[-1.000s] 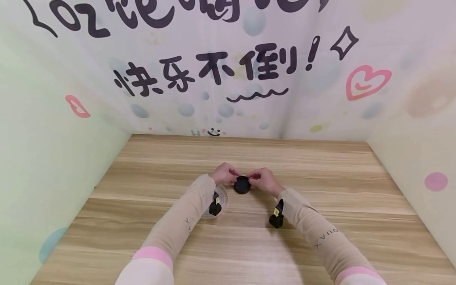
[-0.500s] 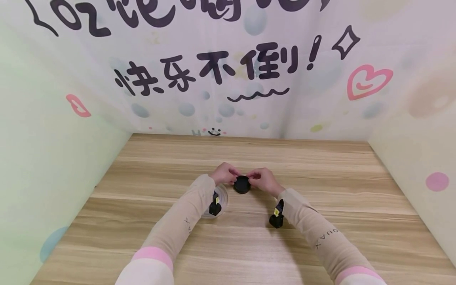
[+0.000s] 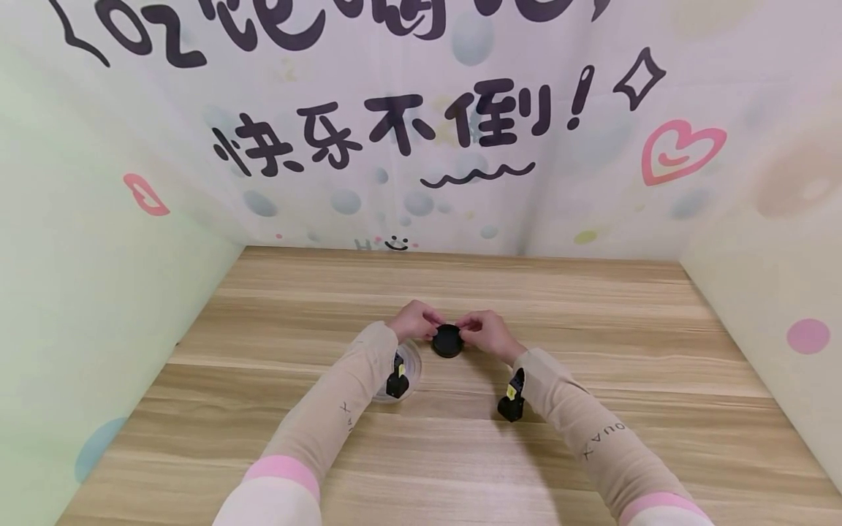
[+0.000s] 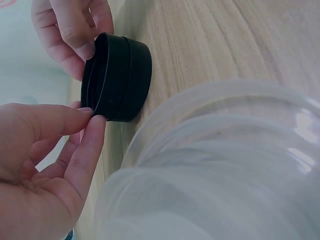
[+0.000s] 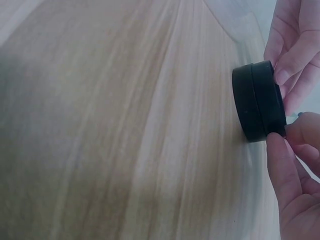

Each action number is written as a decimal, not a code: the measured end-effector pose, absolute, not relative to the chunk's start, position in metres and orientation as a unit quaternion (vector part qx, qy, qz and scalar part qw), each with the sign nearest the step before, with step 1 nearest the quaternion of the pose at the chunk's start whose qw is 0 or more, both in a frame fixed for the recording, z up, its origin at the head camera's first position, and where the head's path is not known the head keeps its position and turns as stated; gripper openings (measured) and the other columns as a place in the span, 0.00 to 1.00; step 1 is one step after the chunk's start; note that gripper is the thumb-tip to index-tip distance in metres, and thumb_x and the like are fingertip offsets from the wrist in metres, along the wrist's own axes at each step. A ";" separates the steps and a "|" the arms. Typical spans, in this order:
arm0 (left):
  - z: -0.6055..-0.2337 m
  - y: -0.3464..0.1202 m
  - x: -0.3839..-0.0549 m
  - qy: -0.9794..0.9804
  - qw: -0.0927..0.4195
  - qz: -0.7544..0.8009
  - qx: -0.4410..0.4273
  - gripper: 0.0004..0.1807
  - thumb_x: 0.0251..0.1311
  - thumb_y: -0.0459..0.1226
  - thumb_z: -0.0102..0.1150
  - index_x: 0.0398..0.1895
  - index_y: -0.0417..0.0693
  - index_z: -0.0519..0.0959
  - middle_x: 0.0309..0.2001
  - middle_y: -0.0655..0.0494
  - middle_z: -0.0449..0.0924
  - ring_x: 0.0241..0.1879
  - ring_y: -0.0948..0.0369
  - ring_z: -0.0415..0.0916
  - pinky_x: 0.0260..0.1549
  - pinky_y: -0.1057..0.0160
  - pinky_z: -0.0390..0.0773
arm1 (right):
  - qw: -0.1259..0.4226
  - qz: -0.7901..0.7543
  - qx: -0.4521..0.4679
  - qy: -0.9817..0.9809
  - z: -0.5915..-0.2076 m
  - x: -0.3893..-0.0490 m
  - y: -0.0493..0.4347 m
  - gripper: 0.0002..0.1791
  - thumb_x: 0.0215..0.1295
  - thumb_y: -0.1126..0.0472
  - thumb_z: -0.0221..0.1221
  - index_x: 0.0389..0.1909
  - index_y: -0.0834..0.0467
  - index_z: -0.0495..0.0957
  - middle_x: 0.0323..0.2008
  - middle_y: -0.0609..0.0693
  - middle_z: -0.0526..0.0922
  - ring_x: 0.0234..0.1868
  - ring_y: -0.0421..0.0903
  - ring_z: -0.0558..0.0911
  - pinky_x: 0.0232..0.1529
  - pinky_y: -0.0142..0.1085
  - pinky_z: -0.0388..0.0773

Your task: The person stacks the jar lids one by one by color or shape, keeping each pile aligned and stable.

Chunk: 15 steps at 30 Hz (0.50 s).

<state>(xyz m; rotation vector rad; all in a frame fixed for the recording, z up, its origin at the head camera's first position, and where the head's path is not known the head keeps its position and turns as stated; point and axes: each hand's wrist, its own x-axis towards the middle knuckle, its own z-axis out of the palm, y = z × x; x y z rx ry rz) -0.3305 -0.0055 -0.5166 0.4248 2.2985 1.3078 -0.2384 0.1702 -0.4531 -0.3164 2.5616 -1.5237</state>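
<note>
A short round black piece (image 3: 448,341), like a shallow tub or lid with a raised rim, stands on the table between both hands. A seam runs around its side wall (image 4: 118,80) in the left wrist view, so it may be two stacked parts. My left hand (image 3: 414,321) pinches the rim at its left between thumb and finger. On the opposite side, my right hand (image 3: 488,334) pinches the same rim, thumb and finger meeting at its edge (image 5: 274,131) in the right wrist view. Below my left wrist lies clear ringed plasticware (image 3: 411,365), partly covered by the forearm.
The wood-grain table (image 3: 447,467) runs back to a printed cloth wall (image 3: 368,212), with pale side walls left and right. Black wrist cameras hang under each cuff, the left one (image 3: 397,380) over the clear plasticware, the right one (image 3: 511,398) over the table.
</note>
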 end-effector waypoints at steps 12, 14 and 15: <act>-0.473 -0.009 -0.299 0.828 0.227 0.490 0.154 0.14 0.44 0.20 0.54 0.34 0.40 0.81 0.29 0.51 0.79 0.24 0.63 0.74 0.23 0.68 0.77 | 0.066 -0.497 -0.100 0.860 -0.452 -0.236 0.169 0.10 0.53 0.72 0.56 0.37 0.71 0.77 0.29 0.58 0.80 0.28 0.44 0.77 0.28 0.32 0.78; -0.460 -0.006 -0.291 0.838 0.240 0.475 0.122 0.14 0.45 0.19 0.53 0.36 0.38 0.80 0.32 0.49 0.79 0.26 0.61 0.74 0.26 0.65 0.78 | 0.069 -0.500 -0.097 0.858 -0.452 -0.236 0.169 0.10 0.53 0.72 0.56 0.37 0.70 0.77 0.29 0.58 0.80 0.28 0.44 0.78 0.28 0.33 0.78; -0.450 -0.005 -0.284 0.846 0.242 0.463 0.104 0.15 0.47 0.20 0.53 0.38 0.37 0.80 0.34 0.48 0.79 0.28 0.60 0.74 0.28 0.63 0.78 | 0.070 -0.501 -0.094 0.857 -0.452 -0.236 0.168 0.10 0.53 0.72 0.56 0.37 0.70 0.77 0.29 0.57 0.80 0.28 0.44 0.77 0.28 0.32 0.78</act>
